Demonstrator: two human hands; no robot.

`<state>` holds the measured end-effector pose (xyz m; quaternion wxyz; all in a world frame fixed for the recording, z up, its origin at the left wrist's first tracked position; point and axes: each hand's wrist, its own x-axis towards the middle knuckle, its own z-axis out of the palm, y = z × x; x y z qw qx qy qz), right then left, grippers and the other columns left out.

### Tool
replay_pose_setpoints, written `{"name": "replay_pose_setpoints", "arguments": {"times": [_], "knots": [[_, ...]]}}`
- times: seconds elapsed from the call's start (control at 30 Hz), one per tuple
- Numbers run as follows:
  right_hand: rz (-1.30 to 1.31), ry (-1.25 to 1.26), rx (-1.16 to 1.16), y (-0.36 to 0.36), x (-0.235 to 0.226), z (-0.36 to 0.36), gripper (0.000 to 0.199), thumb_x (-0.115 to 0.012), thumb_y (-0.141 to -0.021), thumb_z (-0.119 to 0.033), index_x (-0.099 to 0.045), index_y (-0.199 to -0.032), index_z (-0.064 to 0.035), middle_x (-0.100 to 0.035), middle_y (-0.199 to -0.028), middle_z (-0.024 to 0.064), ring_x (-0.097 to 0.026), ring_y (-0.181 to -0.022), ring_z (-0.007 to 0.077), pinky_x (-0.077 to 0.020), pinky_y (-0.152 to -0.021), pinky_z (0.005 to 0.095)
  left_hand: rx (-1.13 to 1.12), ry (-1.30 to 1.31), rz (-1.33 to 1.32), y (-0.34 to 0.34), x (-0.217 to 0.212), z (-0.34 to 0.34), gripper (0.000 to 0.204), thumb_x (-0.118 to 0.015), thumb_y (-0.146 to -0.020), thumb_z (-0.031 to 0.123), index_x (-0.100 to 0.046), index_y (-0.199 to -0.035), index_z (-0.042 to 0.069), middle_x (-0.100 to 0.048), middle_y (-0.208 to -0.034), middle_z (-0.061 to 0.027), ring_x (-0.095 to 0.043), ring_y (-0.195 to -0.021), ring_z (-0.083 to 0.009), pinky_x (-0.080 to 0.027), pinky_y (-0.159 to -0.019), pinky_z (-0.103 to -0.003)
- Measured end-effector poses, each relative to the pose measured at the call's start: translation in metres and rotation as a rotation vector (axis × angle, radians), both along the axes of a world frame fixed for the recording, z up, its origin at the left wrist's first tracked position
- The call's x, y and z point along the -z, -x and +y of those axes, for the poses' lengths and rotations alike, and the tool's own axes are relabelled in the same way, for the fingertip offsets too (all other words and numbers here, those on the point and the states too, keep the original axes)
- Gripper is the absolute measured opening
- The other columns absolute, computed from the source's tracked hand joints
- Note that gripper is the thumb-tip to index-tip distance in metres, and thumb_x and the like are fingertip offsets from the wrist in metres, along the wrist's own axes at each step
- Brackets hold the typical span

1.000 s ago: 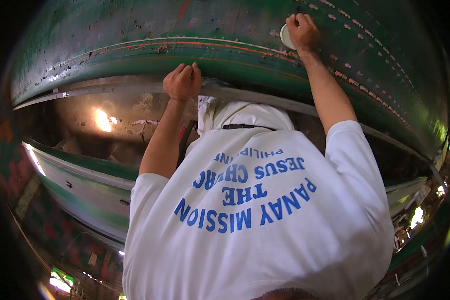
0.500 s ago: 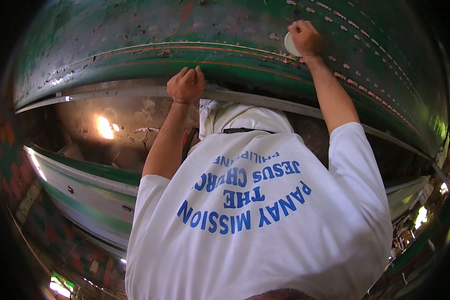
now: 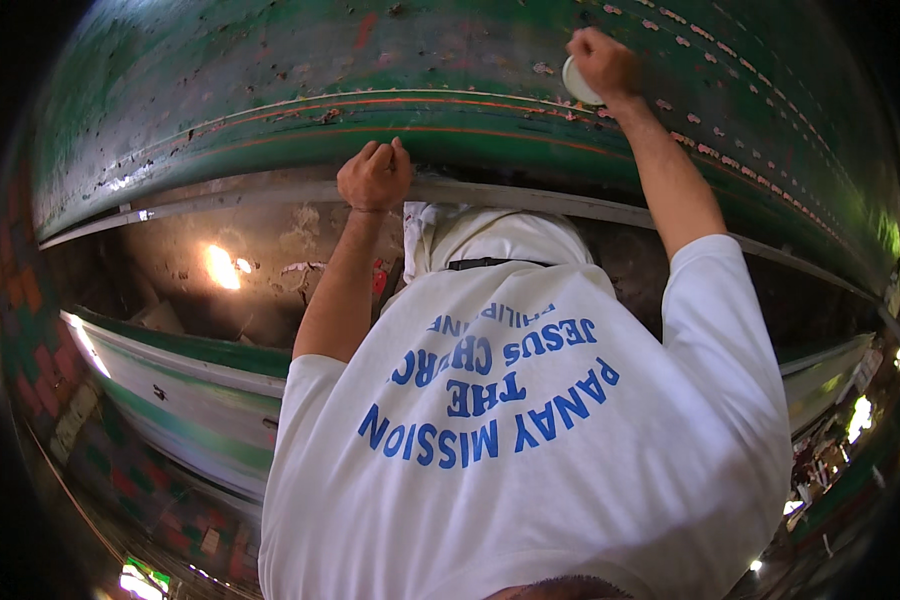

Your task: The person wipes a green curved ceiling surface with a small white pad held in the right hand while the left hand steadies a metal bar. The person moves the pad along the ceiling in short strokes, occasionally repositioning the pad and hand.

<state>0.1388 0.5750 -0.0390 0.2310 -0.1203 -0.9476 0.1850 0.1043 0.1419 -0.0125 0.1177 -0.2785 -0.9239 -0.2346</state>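
My right hand is closed round the edge of a round pale disc, like a lid or shallow dish, over the far right part of a long green table. Whether the disc presses on the surface cannot be told. Rows of small pink patches run across the table to the right of this hand. My left hand is a loose fist, thumb upward, at the table's near edge. The insides of its fingers are hidden, so anything held there cannot be made out.
A pale rail follows the table's near edge. Below it at left lies brown floor with a bright light patch. Another long green-and-white table stands behind me on the left. Clutter lies at lower right.
My right hand and the disc have moved slightly farther up the table. My left hand keeps its closed shape at the near edge. The whole view has tilted a little.
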Motion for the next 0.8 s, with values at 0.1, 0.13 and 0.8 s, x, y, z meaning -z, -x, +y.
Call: {"name": "replay_pose_setpoints", "arguments": {"times": [0.1,0.13,0.8], "knots": [[-0.071,-0.001,-0.018,-0.008,0.000,-0.015,0.021,-0.068,-0.102,-0.036,-0.072,-0.093,-0.0184,-0.077,-0.084,0.0095,-0.077,-0.081,0.0374,-0.0606,-0.065,0.0505,-0.006,-0.030,0.002,0.000,-0.004,0.003,0.041,-0.077,-0.093,0.023,-0.052,-0.061,0.015,-0.054,-0.064,-0.0058,-0.060,-0.053,-0.0321,-0.046,-0.047,-0.046],[-0.124,-0.045,-0.059,-0.012,-0.001,-0.018,0.021,-0.067,-0.102,-0.036,-0.072,-0.093,-0.0181,-0.077,-0.083,0.0097,-0.077,-0.081,0.0376,-0.0604,-0.064,0.0508,-0.009,-0.025,0.004,0.000,-0.003,0.003,0.041,-0.077,-0.093,0.023,-0.053,-0.061,0.015,-0.054,-0.064,-0.0059,-0.060,-0.053,-0.0322,-0.046,-0.047,-0.046],[-0.096,-0.033,0.020,0.005,-0.002,-0.008,0.031,-0.066,-0.105,-0.034,-0.065,-0.083,-0.0117,-0.071,-0.072,0.0145,-0.071,-0.067,0.0411,-0.0572,-0.058,0.0514,-0.004,0.011,-0.004,0.000,-0.005,0.002,0.040,-0.076,-0.093,0.021,-0.053,-0.061,0.015,-0.055,-0.063,-0.0049,-0.061,-0.053,-0.0323,-0.047,-0.047,-0.045]]}}
